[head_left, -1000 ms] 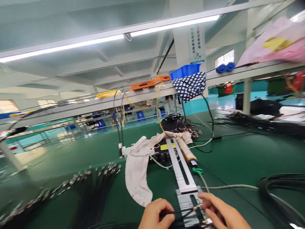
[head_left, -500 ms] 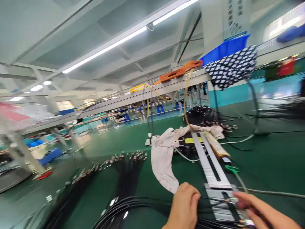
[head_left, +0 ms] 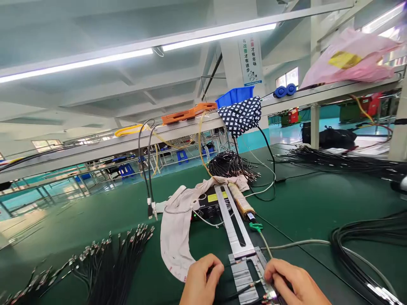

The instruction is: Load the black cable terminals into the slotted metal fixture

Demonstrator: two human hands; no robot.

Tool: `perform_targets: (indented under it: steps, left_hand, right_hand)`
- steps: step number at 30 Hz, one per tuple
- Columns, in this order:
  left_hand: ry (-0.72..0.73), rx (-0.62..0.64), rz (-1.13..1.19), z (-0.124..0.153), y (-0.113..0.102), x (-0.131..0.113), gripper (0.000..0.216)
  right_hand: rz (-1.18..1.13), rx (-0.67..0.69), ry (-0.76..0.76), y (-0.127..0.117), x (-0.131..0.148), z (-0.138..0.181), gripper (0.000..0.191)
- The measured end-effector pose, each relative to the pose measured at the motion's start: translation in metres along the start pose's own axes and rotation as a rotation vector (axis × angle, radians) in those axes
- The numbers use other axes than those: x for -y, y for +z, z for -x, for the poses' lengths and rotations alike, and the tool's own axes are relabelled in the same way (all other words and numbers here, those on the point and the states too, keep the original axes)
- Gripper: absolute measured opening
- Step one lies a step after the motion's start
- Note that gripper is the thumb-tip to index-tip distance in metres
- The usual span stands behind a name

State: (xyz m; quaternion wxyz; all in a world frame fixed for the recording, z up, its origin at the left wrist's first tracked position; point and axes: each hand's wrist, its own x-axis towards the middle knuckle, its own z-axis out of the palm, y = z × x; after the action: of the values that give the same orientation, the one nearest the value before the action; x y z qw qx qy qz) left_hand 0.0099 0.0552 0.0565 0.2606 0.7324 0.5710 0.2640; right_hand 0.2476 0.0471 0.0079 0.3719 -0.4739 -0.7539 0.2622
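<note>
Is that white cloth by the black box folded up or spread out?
Spread out: the white cloth lies loosely draped over the black box and trails down across the green table.

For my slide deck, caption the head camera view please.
Both hands, left hand and right hand, hold a thin black cable over a metal jig on a green workbench.

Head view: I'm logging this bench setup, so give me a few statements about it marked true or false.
1. Both hands are at the metal jig. True: the left hand and right hand pinch a thin black cable over the metal jig.
2. A white cloth lies right of the jig. False: the white cloth lies to its left.
3. Black cables with metal ends are spread on the green table at left. True: cable bundle, green table.
4. The bin on the overhead shelf is red. False: the bin is blue.
</note>
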Motion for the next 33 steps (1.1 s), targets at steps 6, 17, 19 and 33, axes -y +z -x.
perform_targets:
  steps: [6,17,19,33]
  left_hand:
    - [-0.012,0.083,-0.099,-0.011,0.010,-0.002,0.030]
    - [-0.041,0.204,-0.394,-0.020,0.017,0.000,0.028]
    - [-0.044,0.215,-0.438,-0.023,0.017,-0.003,0.028]
    - [-0.004,0.232,-0.502,-0.026,0.020,-0.012,0.030]
  right_hand:
    - [0.013,-0.062,0.035,-0.001,-0.005,-0.004,0.026]
    - [0.102,-0.121,0.017,0.006,-0.007,-0.006,0.023]
    - [0.096,-0.114,0.011,0.006,-0.007,-0.006,0.023]
    - [0.104,-0.099,-0.001,0.003,-0.004,-0.006,0.023]
